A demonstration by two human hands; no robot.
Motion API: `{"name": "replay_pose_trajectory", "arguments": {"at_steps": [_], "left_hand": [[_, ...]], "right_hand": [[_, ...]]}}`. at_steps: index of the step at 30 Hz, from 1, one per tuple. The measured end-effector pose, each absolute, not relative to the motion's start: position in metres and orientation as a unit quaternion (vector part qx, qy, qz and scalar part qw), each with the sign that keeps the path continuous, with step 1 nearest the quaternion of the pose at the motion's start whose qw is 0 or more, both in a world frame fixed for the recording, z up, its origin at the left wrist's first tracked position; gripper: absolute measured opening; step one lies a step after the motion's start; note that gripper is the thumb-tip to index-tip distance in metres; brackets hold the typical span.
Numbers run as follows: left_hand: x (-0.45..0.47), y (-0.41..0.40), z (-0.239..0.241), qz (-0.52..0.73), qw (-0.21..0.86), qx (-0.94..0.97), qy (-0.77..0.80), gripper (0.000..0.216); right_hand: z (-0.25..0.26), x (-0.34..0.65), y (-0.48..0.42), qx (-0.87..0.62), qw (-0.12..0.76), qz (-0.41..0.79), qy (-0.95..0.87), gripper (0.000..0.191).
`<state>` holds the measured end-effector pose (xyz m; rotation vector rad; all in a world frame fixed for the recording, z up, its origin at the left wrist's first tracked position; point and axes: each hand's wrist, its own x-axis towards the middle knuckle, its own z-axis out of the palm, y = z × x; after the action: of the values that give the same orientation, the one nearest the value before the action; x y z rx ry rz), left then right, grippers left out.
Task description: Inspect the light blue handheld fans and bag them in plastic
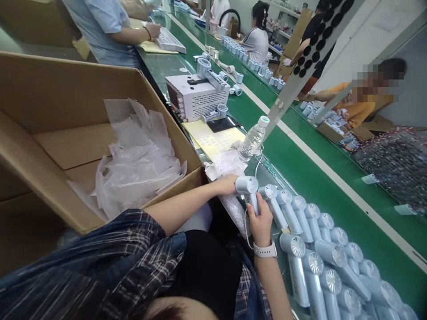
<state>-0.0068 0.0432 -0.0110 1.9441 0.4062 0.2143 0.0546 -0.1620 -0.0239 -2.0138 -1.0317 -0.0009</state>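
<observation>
A light-blue handheld fan (248, 186) is held between both hands at the near edge of the workbench. My right hand (260, 221), with a white watch on its wrist, is wrapped round the fan's handle. My left hand (226, 183) is closed against the side of the fan's head. A thin white cable (246, 224) hangs down from the fan. Just to the right, several identical fans (312, 249) lie side by side in rows on the bench.
A large open cardboard box (63, 146) with crumpled clear plastic bags stands at my left. Ahead are a water bottle (252, 140), a yellow sticker sheet (216, 140) and a white metal unit (195, 95). A green conveyor belt (316, 178) runs along the right, with other people working beside it.
</observation>
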Motion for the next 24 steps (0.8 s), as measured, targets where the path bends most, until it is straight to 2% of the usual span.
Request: {"name": "replay_pose_trajectory", "arguments": {"at_steps": [3, 8, 10, 13, 16, 19, 22, 24], "left_hand": [[-0.008, 0.062, -0.009, 0.099, 0.589, 0.787, 0.156, 0.032], [-0.016, 0.078, 0.003, 0.105, 0.603, 0.770, 0.180, 0.041], [-0.020, 0.075, 0.015, 0.107, 0.547, 0.810, 0.182, 0.043], [-0.023, 0.058, 0.036, 0.107, 0.376, 0.911, 0.129, 0.044], [-0.028, 0.032, 0.055, 0.083, 0.197, 0.977, -0.008, 0.044], [-0.039, 0.015, 0.075, 0.091, 0.087, 0.989, -0.081, 0.049], [-0.054, 0.013, 0.097, 0.100, 0.066, 0.990, -0.075, 0.052], [-0.064, 0.017, 0.112, 0.103, 0.106, 0.986, -0.073, 0.050]], "right_hand": [[-0.019, 0.050, -0.155, -0.823, 0.367, -0.005, -0.433, 0.045], [-0.014, 0.046, -0.145, -0.861, 0.266, -0.016, -0.434, 0.043], [-0.014, 0.045, -0.142, -0.863, 0.236, -0.024, -0.447, 0.042], [-0.009, 0.042, -0.138, -0.853, 0.238, -0.042, -0.462, 0.039], [0.002, 0.041, -0.135, -0.830, 0.295, -0.036, -0.472, 0.030], [0.022, 0.047, -0.137, -0.832, 0.386, 0.041, -0.397, 0.032], [0.047, 0.051, -0.144, -0.784, 0.509, 0.232, -0.270, 0.045], [0.064, 0.047, -0.149, -0.685, 0.585, 0.363, -0.238, 0.050]]}}
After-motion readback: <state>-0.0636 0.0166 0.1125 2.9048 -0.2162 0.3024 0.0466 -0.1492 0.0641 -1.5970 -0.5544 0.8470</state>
